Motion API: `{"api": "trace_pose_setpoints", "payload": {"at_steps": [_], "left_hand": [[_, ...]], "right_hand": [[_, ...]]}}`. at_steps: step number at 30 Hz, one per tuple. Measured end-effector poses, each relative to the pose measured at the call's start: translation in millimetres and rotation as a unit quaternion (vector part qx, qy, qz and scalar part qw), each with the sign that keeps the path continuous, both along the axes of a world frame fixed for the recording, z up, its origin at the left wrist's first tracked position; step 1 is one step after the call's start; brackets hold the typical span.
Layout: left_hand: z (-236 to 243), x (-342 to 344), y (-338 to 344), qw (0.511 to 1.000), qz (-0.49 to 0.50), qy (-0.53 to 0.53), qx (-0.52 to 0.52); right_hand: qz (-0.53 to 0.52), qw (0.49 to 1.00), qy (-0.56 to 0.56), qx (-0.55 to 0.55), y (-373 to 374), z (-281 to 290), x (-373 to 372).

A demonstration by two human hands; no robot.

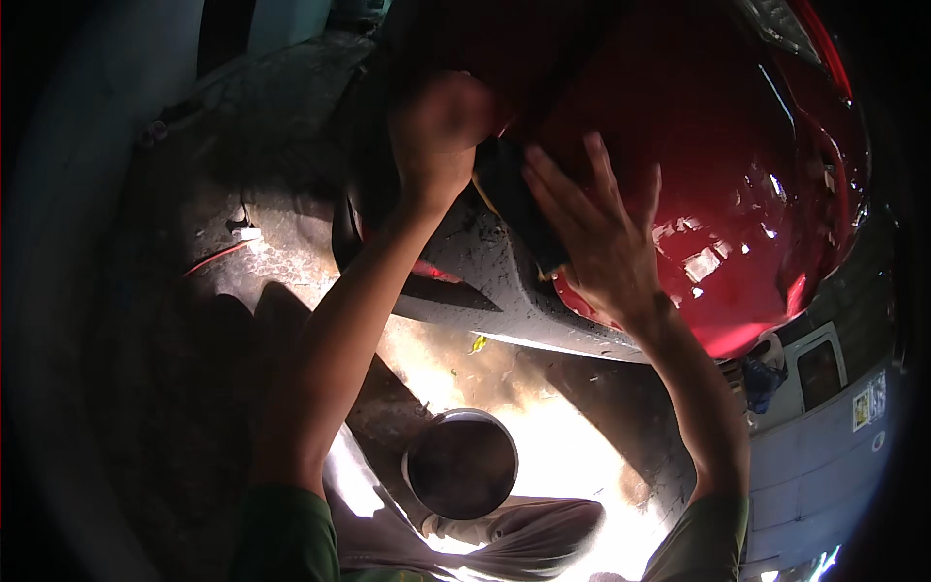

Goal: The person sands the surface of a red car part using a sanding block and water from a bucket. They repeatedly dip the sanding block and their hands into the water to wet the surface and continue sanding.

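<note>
The red vehicle body (708, 145) fills the upper right, with grey lower trim (514, 291) along its bottom edge. My left hand (441, 131) is at the body's left part, blurred, its fingers curled closed; what they hold, if anything, is unclear. My right hand (601, 233) lies open over the lower red panel, fingers spread, its near side against a dark cloth or pad (509, 194) with a yellowish edge. That dark piece lies between both hands, over the border of paint and trim.
A round dark bucket (461, 466) stands between my legs. A white plug connector (247, 235) with a red cable lies on the concrete floor (281, 242) at left, near a wall (116, 78). A pale panelled surface (815, 466) is at right, and a tail lamp (786, 29) at top right.
</note>
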State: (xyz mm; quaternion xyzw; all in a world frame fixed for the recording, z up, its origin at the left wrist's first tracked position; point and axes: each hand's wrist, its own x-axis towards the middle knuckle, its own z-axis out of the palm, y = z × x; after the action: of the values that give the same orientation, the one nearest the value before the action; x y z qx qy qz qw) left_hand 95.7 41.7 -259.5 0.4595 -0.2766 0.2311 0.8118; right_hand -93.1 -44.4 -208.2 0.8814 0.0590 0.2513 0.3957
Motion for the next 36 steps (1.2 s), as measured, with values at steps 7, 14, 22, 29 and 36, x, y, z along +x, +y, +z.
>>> {"api": "trace_pose_setpoints", "payload": {"at_steps": [7, 14, 22, 29, 36], "left_hand": [[-1, 1, 1, 1.0, 0.007, -0.005, -0.002], [1, 3, 0, 1.0, 0.01, -0.015, -0.016], [-5, 4, 0, 0.998, 0.049, -0.034, -0.014], [-5, 3, 4, 0.998, 0.043, -0.035, -0.008], [-4, 0, -10, 0.995, 0.077, -0.047, 0.042]], "right_hand": [[0.051, 0.987, -0.047, -0.143, -28, 35, -4], [0.042, 0.992, -0.115, -0.019, -14, 49, 10], [0.029, 0.977, -0.177, -0.114, -14, 93, 5], [0.156, 0.972, -0.161, 0.069, -24, 36, -32], [-0.012, 0.999, -0.046, -0.003, -22, -38, -33]]}}
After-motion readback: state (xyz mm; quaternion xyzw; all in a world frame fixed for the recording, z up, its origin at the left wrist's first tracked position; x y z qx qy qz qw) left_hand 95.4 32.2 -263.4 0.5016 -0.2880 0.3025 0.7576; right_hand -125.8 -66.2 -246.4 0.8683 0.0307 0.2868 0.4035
